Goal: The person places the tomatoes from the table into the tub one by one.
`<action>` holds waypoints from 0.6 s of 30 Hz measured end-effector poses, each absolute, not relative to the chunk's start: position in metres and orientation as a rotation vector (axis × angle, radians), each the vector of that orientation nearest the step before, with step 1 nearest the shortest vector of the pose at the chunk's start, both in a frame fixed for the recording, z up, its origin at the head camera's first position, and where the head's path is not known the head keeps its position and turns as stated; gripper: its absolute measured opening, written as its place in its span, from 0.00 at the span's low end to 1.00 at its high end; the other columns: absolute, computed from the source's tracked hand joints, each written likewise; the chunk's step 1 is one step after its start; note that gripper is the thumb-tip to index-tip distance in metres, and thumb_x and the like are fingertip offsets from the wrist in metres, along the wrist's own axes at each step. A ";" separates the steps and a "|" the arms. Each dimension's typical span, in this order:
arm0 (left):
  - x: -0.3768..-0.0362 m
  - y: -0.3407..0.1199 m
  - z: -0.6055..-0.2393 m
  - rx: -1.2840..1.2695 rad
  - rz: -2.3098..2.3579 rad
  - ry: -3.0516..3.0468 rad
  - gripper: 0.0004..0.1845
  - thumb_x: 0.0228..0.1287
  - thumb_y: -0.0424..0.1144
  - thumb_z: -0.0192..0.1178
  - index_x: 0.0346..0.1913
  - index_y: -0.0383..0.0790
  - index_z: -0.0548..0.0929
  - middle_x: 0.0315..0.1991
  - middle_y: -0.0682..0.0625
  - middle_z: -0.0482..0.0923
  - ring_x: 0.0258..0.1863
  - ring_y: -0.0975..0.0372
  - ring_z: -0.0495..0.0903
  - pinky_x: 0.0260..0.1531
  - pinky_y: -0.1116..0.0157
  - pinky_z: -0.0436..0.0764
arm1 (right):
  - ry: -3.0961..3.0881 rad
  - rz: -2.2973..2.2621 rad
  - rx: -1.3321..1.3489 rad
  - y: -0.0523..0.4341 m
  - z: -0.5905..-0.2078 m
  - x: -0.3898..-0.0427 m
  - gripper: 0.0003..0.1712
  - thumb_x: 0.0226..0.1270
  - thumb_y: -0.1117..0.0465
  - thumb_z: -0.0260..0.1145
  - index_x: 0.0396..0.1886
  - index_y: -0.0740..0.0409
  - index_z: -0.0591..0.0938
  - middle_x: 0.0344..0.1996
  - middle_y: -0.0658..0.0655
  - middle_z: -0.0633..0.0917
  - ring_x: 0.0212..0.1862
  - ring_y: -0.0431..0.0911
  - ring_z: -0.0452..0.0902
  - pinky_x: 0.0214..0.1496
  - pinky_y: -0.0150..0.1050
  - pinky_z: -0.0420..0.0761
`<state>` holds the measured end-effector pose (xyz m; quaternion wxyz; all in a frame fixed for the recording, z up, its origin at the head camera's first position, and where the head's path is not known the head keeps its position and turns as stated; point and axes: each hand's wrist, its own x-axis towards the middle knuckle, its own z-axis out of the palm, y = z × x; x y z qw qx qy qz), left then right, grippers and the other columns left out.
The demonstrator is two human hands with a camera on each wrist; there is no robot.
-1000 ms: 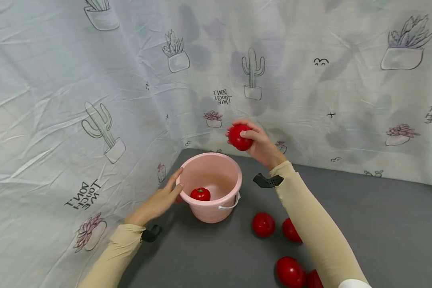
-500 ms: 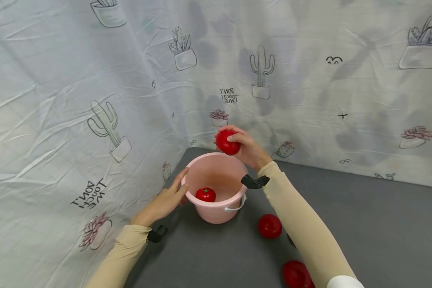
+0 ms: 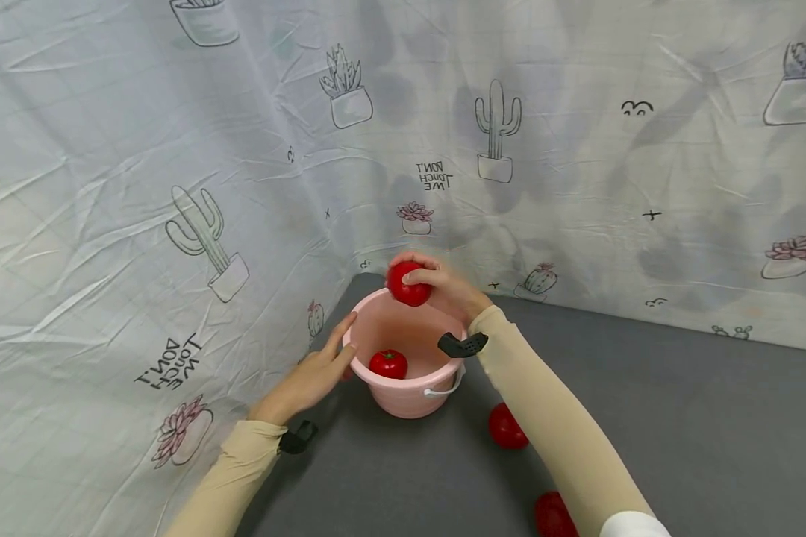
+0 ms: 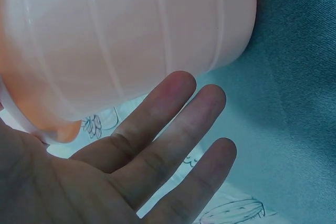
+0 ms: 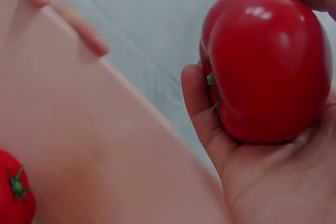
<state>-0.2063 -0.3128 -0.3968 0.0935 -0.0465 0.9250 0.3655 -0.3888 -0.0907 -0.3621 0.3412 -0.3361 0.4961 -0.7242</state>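
Pink bucket [image 3: 410,395] with one tomato [image 3: 388,364]

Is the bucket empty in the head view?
No, one tomato already lies inside the bucket, while the right hand holds another tomato over its rim.

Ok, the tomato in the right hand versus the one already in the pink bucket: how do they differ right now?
The held tomato is gripped by the right hand above the bucket's far rim; the tomato in the bucket lies loose on its floor, untouched. The held tomato's green stem points sideways toward the fingers; the bucket tomato's stem faces up. Both are glossy red and look similar in size. The left hand rests on the pink bucket.
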 end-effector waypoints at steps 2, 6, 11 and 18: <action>-0.206 -0.312 -0.397 -0.146 1.088 2.742 0.32 0.80 0.62 0.38 0.79 0.78 0.40 0.47 0.46 0.86 0.48 0.57 0.85 0.57 0.43 0.79 | 1.335 -1.838 -0.874 -0.092 -0.364 -0.387 0.18 0.65 0.63 0.60 0.54 0.52 0.79 0.51 0.53 0.82 0.55 0.48 0.76 0.50 0.37 0.83; -0.206 -0.313 -0.398 -0.151 1.077 2.755 0.32 0.80 0.62 0.39 0.79 0.78 0.40 0.48 0.44 0.86 0.49 0.57 0.86 0.57 0.43 0.78 | 1.465 -1.692 -0.864 -0.095 -0.365 -0.384 0.23 0.63 0.61 0.64 0.60 0.57 0.77 0.56 0.55 0.80 0.58 0.50 0.74 0.54 0.42 0.83; -0.205 -0.311 -0.398 -0.175 1.071 2.741 0.32 0.79 0.63 0.39 0.78 0.80 0.40 0.49 0.45 0.85 0.51 0.55 0.85 0.57 0.43 0.79 | 1.574 -1.400 -0.898 -0.098 -0.368 -0.379 0.27 0.63 0.57 0.68 0.62 0.55 0.77 0.60 0.59 0.79 0.61 0.52 0.74 0.61 0.48 0.80; -0.206 -0.311 -0.400 -0.161 1.101 2.743 0.32 0.79 0.63 0.39 0.79 0.79 0.40 0.51 0.46 0.86 0.52 0.54 0.86 0.59 0.42 0.78 | 1.675 -1.274 -0.893 -0.101 -0.373 -0.379 0.29 0.58 0.55 0.74 0.61 0.47 0.79 0.59 0.55 0.80 0.63 0.51 0.73 0.60 0.47 0.81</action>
